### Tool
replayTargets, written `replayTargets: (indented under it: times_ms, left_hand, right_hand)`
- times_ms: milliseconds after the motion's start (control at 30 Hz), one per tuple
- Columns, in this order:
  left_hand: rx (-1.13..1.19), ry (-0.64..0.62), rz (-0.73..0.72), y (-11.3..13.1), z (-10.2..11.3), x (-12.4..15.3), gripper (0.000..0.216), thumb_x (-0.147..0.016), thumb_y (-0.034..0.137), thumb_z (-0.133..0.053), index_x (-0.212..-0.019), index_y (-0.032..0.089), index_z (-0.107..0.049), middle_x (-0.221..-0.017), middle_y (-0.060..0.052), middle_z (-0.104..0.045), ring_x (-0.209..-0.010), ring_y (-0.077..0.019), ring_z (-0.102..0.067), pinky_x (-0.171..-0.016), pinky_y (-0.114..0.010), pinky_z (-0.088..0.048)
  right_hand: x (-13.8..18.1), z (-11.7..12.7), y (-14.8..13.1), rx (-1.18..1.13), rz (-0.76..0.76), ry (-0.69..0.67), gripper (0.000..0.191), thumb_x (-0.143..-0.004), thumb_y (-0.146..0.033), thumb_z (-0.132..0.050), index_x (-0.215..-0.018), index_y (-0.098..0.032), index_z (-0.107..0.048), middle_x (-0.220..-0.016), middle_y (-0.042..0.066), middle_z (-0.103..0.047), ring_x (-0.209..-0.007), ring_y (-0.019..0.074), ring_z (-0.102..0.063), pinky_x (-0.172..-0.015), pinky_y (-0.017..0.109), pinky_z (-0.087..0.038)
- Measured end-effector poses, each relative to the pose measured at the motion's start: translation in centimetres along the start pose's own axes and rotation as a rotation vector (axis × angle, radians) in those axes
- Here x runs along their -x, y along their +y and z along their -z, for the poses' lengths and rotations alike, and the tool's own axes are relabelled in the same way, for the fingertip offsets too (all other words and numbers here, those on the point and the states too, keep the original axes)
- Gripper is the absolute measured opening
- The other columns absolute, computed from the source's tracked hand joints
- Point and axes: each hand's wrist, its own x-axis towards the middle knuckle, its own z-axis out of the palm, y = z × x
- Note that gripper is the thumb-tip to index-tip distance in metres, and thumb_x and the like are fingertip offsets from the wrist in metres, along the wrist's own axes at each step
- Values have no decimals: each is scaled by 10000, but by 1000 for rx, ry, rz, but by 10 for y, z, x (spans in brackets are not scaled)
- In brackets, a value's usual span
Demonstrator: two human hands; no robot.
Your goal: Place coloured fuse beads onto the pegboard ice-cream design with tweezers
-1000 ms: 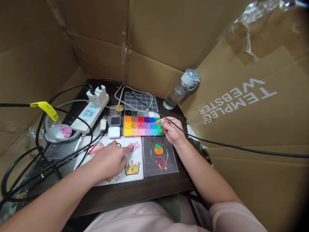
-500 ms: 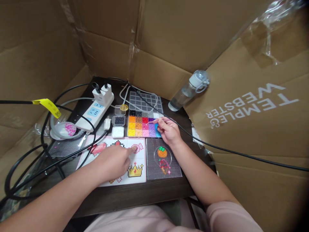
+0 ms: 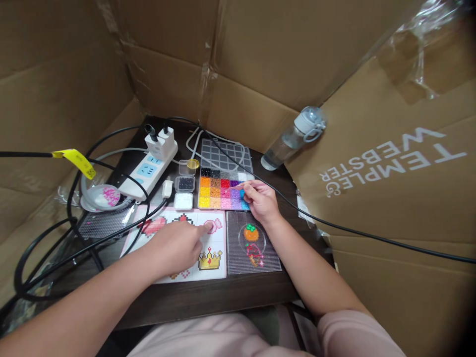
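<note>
My left hand (image 3: 176, 250) rests over a printed pattern sheet (image 3: 214, 241), its index finger stretched onto a pink candy picture and the other fingers curled. It holds nothing. Thin pinkish tweezers (image 3: 237, 187) are pinched in my right hand (image 3: 262, 202), tips over the red and pink compartments of a bead box (image 3: 205, 202) sorted by colour. Whether a bead is between the tips is too small to tell. Just below that hand lies a clear pegboard (image 3: 238, 265) bearing an orange bead persimmon (image 3: 251, 233) with green leaves and a red, pink and orange bead shape (image 3: 255, 254).
Small clear boxes of black beads (image 3: 185, 184) and white beads (image 3: 183, 201) stand left of the bead box. A power strip (image 3: 150, 168), looping black cables (image 3: 70, 218) and a dish of pink beads (image 3: 110, 196) are farther left. A water bottle (image 3: 292, 141) stands against the cardboard wall (image 3: 394, 198).
The whole view has shifted slightly. My left finger stays on the candy picture, and the tweezers in my right hand remain over the bead box, their tips slightly to the right.
</note>
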Motion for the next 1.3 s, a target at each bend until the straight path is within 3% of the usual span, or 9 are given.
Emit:
replayTargets:
  times_ms: [500,633,767,867,1300]
  left_hand:
    - [15,-30,41,1,0,-1,563,-897,221,-373,-1447,324,-442,-920,-136,-749,-949,-323,-697,-841,-446,-497]
    - [1,-17,19,1,3,1,571,-885,215,-350,-1438,301,-464,-904,-162,-742,-872,-342,-704,-734,-441,-514]
    - [-14,-12,-14,2,4,3,575,-877,213,-325,-1427,258,-484,-875,-171,-740,-830,-352,-705,-682,-443,-516]
    - [-19,-13,-22,2,4,3,582,-877,204,-308,-1431,256,-476,-868,-167,-741,-816,-350,-708,-673,-444,-516]
    - [-17,-22,-17,1,2,1,577,-883,208,-306,-1434,262,-470,-839,-148,-744,-811,-353,-710,-654,-451,-525]
  right_hand:
    - [0,7,10,110,68,13,185,-758,-374,-729,-746,-192,-755,-676,20,-709,-461,72,-389,-437,236,-285]
    - [2,8,5,157,61,22,181,-773,-365,-712,-761,-190,-759,-701,25,-724,-447,71,-419,-425,232,-317]
    - [7,4,-1,329,140,37,139,-774,-330,-698,-761,-209,-766,-786,35,-760,-614,142,-641,-592,273,-521]
    - [10,0,-6,475,235,26,112,-780,-276,-681,-743,-226,-773,-806,34,-776,-767,186,-715,-760,311,-571]
    - [11,-3,-5,597,280,30,112,-786,-237,-681,-743,-227,-783,-781,31,-781,-746,189,-731,-741,304,-592]
